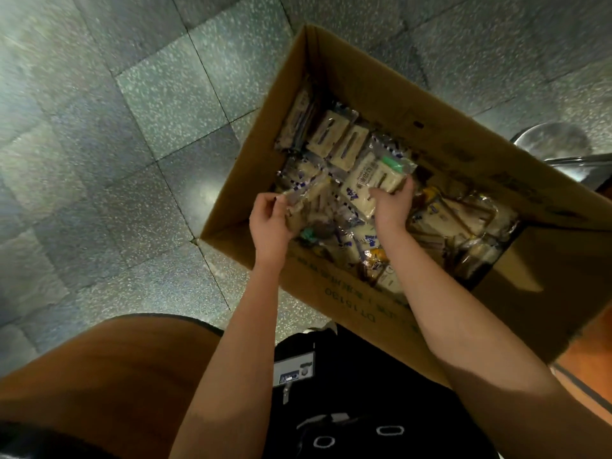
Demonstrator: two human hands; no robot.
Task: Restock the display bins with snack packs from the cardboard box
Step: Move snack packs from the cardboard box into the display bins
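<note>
An open cardboard box (374,91) stands on the tiled floor, filled with several clear-wrapped beige snack packs. My left hand (270,223) reaches over the box's near left corner and grips a snack pack (306,200) at its edge. My right hand (392,208) is inside the box, fingers curled round a larger pack with a green label (367,180), lifted a little above the pile. More packs (337,139) lie flat toward the far wall, and others fill the right part (463,223).
Grey speckled floor tiles (132,127) spread to the left and beyond the box. A shiny metal stool or base (553,144) stands behind the box's right wall. A brown rounded surface (109,366) sits at lower left, by my dark clothing with a badge (293,371).
</note>
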